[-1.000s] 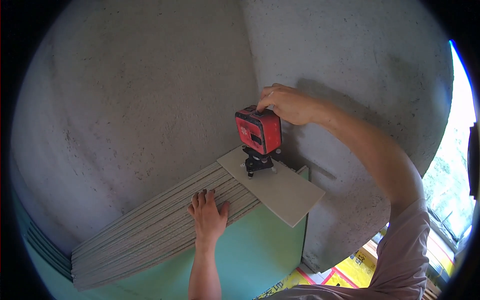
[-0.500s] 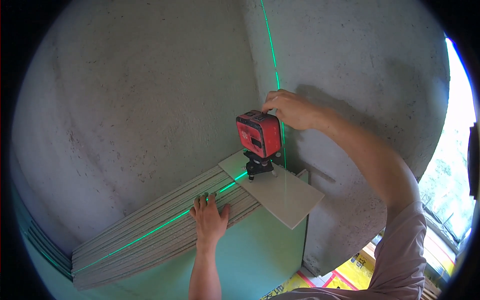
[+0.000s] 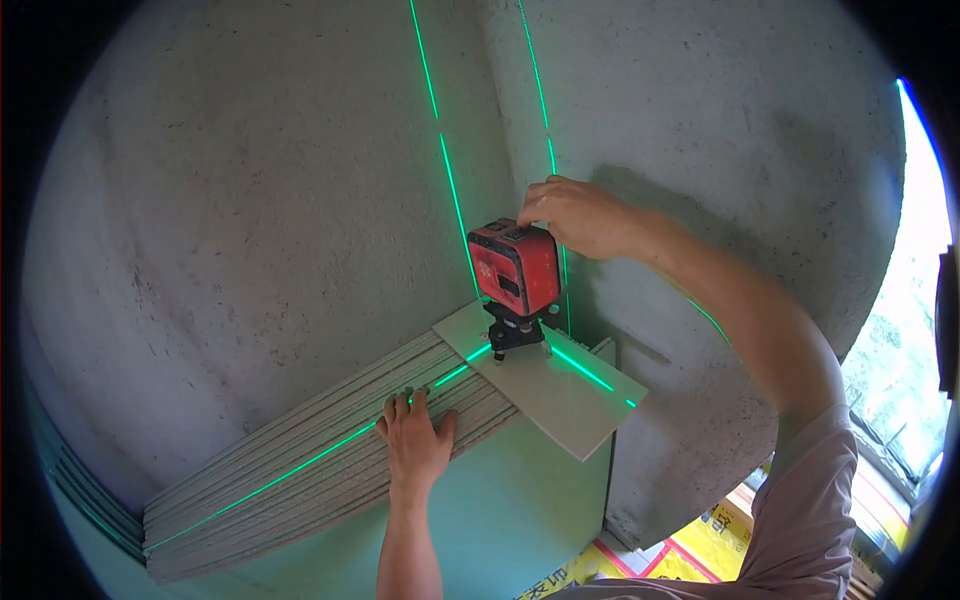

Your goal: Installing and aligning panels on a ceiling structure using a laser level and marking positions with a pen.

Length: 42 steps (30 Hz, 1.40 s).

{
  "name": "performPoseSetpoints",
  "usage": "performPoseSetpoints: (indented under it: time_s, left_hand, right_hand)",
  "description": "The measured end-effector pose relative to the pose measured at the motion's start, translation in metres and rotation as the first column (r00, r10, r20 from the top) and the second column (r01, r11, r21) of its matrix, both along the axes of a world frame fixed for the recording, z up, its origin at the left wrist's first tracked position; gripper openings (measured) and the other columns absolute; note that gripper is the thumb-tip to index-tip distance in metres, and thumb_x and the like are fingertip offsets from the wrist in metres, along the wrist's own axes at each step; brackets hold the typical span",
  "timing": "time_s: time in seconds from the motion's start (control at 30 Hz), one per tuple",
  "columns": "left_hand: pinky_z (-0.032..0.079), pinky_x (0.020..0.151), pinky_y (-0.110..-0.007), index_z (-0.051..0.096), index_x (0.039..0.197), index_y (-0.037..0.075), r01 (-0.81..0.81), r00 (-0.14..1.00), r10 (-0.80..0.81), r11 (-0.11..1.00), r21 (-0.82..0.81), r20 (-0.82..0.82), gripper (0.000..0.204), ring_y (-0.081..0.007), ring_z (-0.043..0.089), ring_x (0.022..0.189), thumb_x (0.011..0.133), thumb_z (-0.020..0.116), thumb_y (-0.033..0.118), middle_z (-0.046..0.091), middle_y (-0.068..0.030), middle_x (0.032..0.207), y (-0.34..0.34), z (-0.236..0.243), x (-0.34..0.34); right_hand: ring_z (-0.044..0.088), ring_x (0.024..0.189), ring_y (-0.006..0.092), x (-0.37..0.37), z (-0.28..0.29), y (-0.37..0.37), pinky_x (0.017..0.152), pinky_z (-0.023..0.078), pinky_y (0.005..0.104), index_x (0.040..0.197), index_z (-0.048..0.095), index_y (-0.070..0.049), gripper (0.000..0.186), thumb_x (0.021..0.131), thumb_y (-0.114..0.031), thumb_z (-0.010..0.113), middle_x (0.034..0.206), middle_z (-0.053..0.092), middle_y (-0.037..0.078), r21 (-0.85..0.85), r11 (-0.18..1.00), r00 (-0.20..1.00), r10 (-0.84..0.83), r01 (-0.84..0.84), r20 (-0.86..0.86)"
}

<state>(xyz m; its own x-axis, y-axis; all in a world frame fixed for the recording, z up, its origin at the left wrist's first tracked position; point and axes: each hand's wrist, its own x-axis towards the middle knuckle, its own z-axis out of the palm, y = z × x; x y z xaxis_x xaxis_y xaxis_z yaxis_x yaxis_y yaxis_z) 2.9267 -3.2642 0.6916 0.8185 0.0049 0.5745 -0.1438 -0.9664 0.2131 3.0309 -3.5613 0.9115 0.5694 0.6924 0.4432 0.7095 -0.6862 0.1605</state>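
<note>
A red and black laser level stands upright on a small black tripod base, on a pale flat board piece. My right hand reaches over it from the right, with curled fingers and a fingertip touching its top panel. That hand grips nothing that I can see. My left hand lies open, fingers spread, on the edges of a stack of upright plasterboard sheets. Green laser lines run along the stack, across the board piece and up both walls. One also falls on my right forearm.
Two bare concrete walls meet in a corner behind the level. The front sheet's green face drops toward the floor. Yellow printed floor covering shows at lower right, below a bright window. More sheets stand at far left.
A second vertical green line has appeared on the left wall, plus a line across the board piece and one on my right forearm. Both hands stay nearly in place.
</note>
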Motion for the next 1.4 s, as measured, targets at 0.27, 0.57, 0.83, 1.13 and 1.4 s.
performPoseSetpoints:
  time_s: [0.27, 0.57, 0.83, 1.13, 1.4]
  left_hand:
    - [0.034, 0.099, -0.053, 0.057, 0.124, 0.001, -0.005, 1.0, 0.005, 0.998, -0.062, 0.005, 0.053, -0.0363, 0.046, 0.121, 0.082, 0.07, 0.031, 0.055, -0.0205, 0.125, 0.005, 0.004, 0.013]
    - [0.032, 0.106, -0.059, 0.053, 0.131, 0.006, -0.038, 0.996, 0.039, 0.999, 0.016, -0.08, 0.061, -0.0391, 0.043, 0.128, 0.084, 0.064, 0.044, 0.052, -0.0199, 0.133, 0.008, -0.012, 0.007]
    - [0.035, 0.1, -0.056, 0.06, 0.121, 0.007, -0.04, 0.998, 0.04, 0.999, 0.0, 0.04, 0.056, -0.0366, 0.048, 0.12, 0.081, 0.067, 0.046, 0.059, -0.0157, 0.122, 0.008, -0.019, 0.007]
    - [0.035, 0.099, -0.055, 0.06, 0.123, 0.007, -0.056, 0.998, 0.056, 0.998, 0.014, -0.001, 0.057, -0.037, 0.049, 0.119, 0.082, 0.066, 0.047, 0.061, -0.0168, 0.121, 0.012, -0.018, 0.018]
    - [0.032, 0.102, -0.057, 0.058, 0.125, 0.006, -0.042, 0.996, 0.042, 0.999, 0.005, -0.073, 0.059, -0.0395, 0.048, 0.122, 0.084, 0.063, 0.048, 0.059, -0.0199, 0.125, 0.008, -0.017, 0.003]
  right_hand:
    - [0.054, 0.12, 0.0295, -0.006, -0.035, -0.003, 0.102, 0.043, 0.0388, 0.138, 0.046, -0.004, 0.049, 0.092, -0.015, 0.06, 0.132, 0.054, 0.018, 0.655, 0.755, 0.996, 0.027, 0.036, -0.085]
    - [0.032, 0.14, 0.0387, -0.023, -0.139, 0.03, 0.115, 0.027, 0.0423, 0.15, 0.004, 0.006, 0.124, 0.069, -0.043, 0.085, 0.15, 0.028, 0.03, 0.875, 0.465, 0.957, 0.168, 0.135, -0.237]
    - [0.048, 0.128, 0.0352, -0.013, -0.148, 0.048, 0.107, 0.038, 0.0405, 0.147, 0.01, 0.003, 0.117, 0.067, -0.032, 0.087, 0.137, 0.045, 0.024, 0.954, 0.299, 0.936, 0.329, 0.019, -0.122]
    - [0.055, 0.119, 0.0364, -0.019, -0.137, 0.05, 0.102, 0.043, 0.0418, 0.145, 0.014, 0.001, 0.109, 0.069, -0.029, 0.087, 0.129, 0.052, 0.024, 0.939, 0.327, 0.951, 0.246, 0.103, -0.189]
    - [0.057, 0.112, 0.0438, -0.041, -0.137, 0.046, 0.093, 0.047, 0.0479, 0.132, 0.029, -0.003, 0.088, 0.069, -0.032, 0.082, 0.121, 0.056, 0.027, 0.888, 0.409, 0.948, 0.138, 0.21, -0.288]
